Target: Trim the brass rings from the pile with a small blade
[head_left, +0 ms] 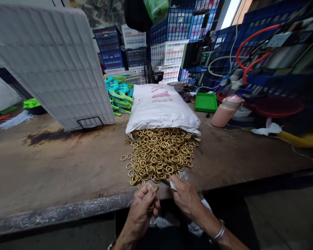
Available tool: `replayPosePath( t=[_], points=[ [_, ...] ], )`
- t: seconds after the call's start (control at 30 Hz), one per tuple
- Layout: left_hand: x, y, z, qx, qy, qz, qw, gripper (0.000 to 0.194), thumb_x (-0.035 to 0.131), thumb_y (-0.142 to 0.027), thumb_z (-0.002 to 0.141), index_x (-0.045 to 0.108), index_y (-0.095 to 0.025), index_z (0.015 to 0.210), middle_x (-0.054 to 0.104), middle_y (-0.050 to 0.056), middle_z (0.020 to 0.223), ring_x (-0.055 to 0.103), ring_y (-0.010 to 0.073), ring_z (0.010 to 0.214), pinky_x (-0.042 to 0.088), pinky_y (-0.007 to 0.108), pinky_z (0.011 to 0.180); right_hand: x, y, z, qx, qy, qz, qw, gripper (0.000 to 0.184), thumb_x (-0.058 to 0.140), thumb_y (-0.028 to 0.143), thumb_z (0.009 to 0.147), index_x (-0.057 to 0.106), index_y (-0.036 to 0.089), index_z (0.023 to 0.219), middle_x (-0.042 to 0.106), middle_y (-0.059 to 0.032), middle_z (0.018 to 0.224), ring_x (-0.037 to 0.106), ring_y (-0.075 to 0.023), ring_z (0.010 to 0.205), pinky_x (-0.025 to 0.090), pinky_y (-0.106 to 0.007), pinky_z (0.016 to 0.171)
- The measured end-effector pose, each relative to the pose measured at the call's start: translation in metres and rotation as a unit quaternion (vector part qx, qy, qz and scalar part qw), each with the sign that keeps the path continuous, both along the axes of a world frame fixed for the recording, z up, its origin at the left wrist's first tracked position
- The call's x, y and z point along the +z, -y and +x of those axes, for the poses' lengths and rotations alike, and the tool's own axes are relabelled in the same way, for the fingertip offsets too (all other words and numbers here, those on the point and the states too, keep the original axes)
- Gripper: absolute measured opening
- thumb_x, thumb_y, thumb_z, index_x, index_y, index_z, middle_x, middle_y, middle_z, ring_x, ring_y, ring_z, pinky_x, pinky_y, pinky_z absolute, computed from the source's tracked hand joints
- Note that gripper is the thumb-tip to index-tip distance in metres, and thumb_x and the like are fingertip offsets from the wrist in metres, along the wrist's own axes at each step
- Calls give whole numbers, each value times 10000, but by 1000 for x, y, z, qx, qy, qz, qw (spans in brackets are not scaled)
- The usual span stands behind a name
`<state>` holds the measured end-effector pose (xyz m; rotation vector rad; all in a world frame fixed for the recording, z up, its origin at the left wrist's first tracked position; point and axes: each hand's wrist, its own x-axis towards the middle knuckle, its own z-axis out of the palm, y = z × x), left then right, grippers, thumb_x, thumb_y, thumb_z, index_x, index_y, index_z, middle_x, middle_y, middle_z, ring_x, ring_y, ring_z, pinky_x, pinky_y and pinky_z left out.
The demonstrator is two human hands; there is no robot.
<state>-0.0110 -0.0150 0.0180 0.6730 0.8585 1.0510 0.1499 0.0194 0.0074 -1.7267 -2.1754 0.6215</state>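
My left hand [144,205] is closed around a few gold-coloured rings [151,207], just in front of the table's near edge. Close by on the right, my right hand [185,198] grips a thin dark blade-like tool [166,182] with something white at its grip; its exact kind is hard to make out. The tool's tip points left, by the near edge of a heap of gold-coloured rings [161,152]. That heap spreads from the mouth of a white woven sack [161,104] with red print, which lies on its side. A few rings lie loose left of the heap.
The brown table [75,166] has a worn front edge. A white padded panel [52,66] stands at left, with green and blue plastic pieces [118,92] beside it. On the right are a green tray [206,102] and pink bottle [226,111]. Stacked crates [169,52] fill the back.
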Motion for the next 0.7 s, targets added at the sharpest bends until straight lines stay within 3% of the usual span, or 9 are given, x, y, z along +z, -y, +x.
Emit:
replayPosePath(
  t=[0.17,0.33,0.47,0.7],
  points=[
    [2,-6,-1,17,47,-38,998,255,545,-381,761,471,-148,686,520,-9,637,354,27,394,242,143,330,-17,-8,20,-86,-10,74,994,118,371,138,733,462,205,763,566,-13,617,527,-157,564,292,-234,530],
    [-3,-7,2,21,64,-43,997,139,521,-298,775,460,-178,810,533,-18,634,353,36,376,230,143,320,-25,-8,16,-93,-2,97,991,50,427,221,785,474,209,774,581,-5,614,551,-157,553,283,-232,509],
    [-5,-8,2,12,86,-74,994,243,544,-262,748,473,-180,966,525,-20,636,378,43,399,229,141,329,-20,-8,7,-89,34,97,991,36,456,197,778,490,205,785,604,-7,644,555,-149,561,253,-235,506],
    [-11,-10,-2,33,143,-127,981,199,623,-286,700,497,-146,765,535,2,718,428,33,473,222,125,363,-17,-10,3,-96,73,83,989,112,452,120,749,512,201,798,611,-3,648,536,-137,550,184,-252,502]
  ],
)
